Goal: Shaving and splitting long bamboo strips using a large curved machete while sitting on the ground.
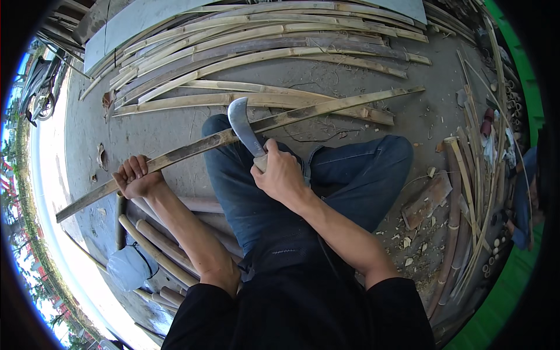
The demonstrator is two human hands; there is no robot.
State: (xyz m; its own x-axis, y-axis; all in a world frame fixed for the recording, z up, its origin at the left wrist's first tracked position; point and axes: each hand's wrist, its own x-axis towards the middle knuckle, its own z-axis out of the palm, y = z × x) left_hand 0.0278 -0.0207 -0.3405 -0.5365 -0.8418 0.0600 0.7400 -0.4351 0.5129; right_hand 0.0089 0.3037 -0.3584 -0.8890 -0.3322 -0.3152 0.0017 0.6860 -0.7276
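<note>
Left grip (139,178): fingers wrapped around 1 long split-bamboo strip (192,149), short of its left end. Right grip (281,175): closed on the pale handle (262,161) of a hooked knife (248,133), blade overlapping the strip. Cannot tell whether the edge bites. Strip's position: slantwise over your left leg (224,181), right end above the floor ahead.

Working advice, my judgement: brace the strip against the thigh, left fingers clear of the blade's path, short strokes at a shallow angle. Go lightly at the nodes; hard grain there could catch the edge.

Materials: strip narrow, flattish, brown-stained, darker in patches. Blade grey metal, curving to a broad tip. Pale bamboo strips (280,53) ahead, ridged at the joints, on grey floor (87,134). Rounded poles (156,252) by your left forearm; angular chips (407,242) off to your right.
</note>
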